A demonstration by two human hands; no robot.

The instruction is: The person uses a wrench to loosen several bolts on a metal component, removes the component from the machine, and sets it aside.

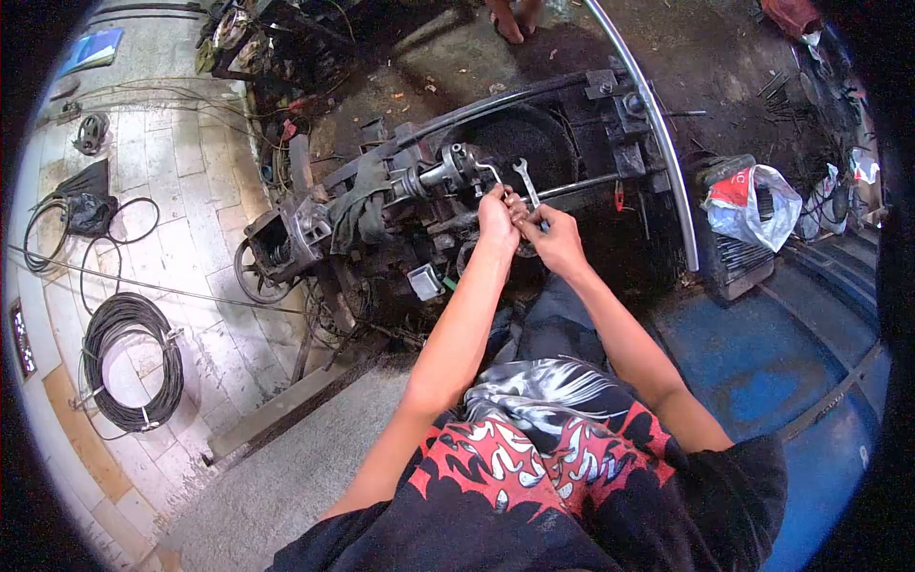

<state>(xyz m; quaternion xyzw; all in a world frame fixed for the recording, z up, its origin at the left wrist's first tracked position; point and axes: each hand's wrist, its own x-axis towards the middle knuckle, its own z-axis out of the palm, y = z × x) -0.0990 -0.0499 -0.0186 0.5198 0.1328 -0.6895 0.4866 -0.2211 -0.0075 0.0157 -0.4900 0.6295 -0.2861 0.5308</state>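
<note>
My left hand [498, 221] is closed at the front of the machine, its fingers around the lower end of a thin bent metal rod [493, 172]. The rod's upper end reaches the round metal head [457, 164] of the machine's spindle. Close beside it, my right hand [556, 235] is closed on a silver open-end wrench [526, 181], whose jaw points up and away from me. The fingers of both hands nearly meet, and what lies between them is partly hidden. A dark cloth [364, 205] hangs over the machine's shaft to the left.
A long shiny pipe [662, 133] curves past on the right. Beyond it, a plastic bag [753, 205] rests on a dark crate. A coiled black cable [133, 362] and a handwheel [255, 276] are on the left. Another person's foot [510, 24] shows at the top.
</note>
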